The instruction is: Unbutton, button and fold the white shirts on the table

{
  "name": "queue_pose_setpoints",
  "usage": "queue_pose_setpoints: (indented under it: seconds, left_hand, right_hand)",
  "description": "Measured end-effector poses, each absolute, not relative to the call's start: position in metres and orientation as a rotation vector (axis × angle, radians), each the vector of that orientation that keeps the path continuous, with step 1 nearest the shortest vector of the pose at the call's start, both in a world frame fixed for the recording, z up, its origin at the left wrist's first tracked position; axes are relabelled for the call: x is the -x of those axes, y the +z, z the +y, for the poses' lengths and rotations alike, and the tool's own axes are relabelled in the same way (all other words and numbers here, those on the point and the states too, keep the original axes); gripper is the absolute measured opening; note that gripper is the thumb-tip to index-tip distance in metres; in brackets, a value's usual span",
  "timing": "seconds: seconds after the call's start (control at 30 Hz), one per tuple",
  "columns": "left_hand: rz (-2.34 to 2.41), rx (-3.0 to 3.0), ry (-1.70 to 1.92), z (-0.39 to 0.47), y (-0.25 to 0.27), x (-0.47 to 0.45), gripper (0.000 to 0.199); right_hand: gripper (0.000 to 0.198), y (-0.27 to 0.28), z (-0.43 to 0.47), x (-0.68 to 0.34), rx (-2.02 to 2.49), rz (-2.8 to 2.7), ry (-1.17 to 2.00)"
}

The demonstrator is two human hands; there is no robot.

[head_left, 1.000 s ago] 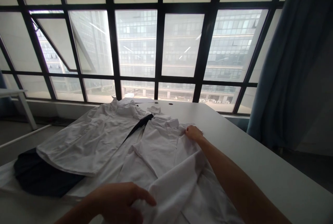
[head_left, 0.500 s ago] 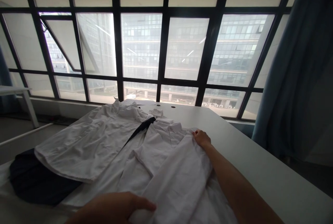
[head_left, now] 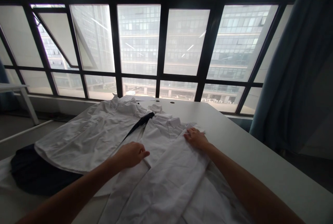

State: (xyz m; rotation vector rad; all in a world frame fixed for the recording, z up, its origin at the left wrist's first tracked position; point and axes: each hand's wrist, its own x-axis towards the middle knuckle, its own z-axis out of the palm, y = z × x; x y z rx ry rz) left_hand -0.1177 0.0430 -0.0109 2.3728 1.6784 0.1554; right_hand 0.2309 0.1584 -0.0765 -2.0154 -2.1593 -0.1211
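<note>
A white collared shirt [head_left: 166,175] is spread on the table, with one side folded over in a long panel. On the upper right corner of that fold lies my right hand [head_left: 195,138], its fingers stretched out and pressing the cloth. My left hand [head_left: 131,154] is over the shirt's left part, thumb apart from loosely bent fingers, with nothing seen in it. Another white shirt [head_left: 83,137] lies to the left, partly covering a dark navy cloth [head_left: 33,173]. Between the two shirts shows a narrow dark strip [head_left: 137,125].
The white table [head_left: 249,161] extends to the right and back, with round dark holes near its far edge. Beyond it stands a black-framed window wall [head_left: 118,43]. A blue curtain [head_left: 283,88] hangs at right; another white table [head_left: 15,86] stands at far left.
My left hand has moved up and forward from the shirt's near part. My right hand has gone from pinching the shirt's corner to lying on it with fingers outstretched, slightly farther left.
</note>
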Motion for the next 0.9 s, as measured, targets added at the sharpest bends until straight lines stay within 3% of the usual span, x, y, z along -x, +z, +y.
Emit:
queue_pose_setpoints:
  seconds: [0.17, 0.3, 0.47, 0.63, 0.9]
  left_hand:
    - [2.025, -2.36, 0.176, 0.115, -0.04, 0.097, 0.045]
    - [2.064, -2.26, 0.269, 0.137, -0.052, 0.097, 0.035]
    - [2.025, -2.166, 0.311, 0.157, -0.049, 0.113, 0.026]
    - [2.008, -2.118, 0.121, 0.186, -0.046, 0.113, 0.033]
    - [2.178, -2.048, 0.358, 0.227, -0.047, 0.073, 0.035]
  right_hand:
    - [0.049, -0.09, 0.148, -0.233, 1.996, -2.136, -0.087]
    - [0.042, -0.089, 0.143, -0.235, 1.937, -2.105, -0.156]
    - [0.037, -0.077, 0.141, -0.232, 1.901, -2.036, -0.192]
    - [0.036, -0.072, 0.143, -0.236, 1.866, -2.047, -0.132]
    - [0.035, -0.081, 0.139, -0.237, 1.904, -2.092, -0.176]
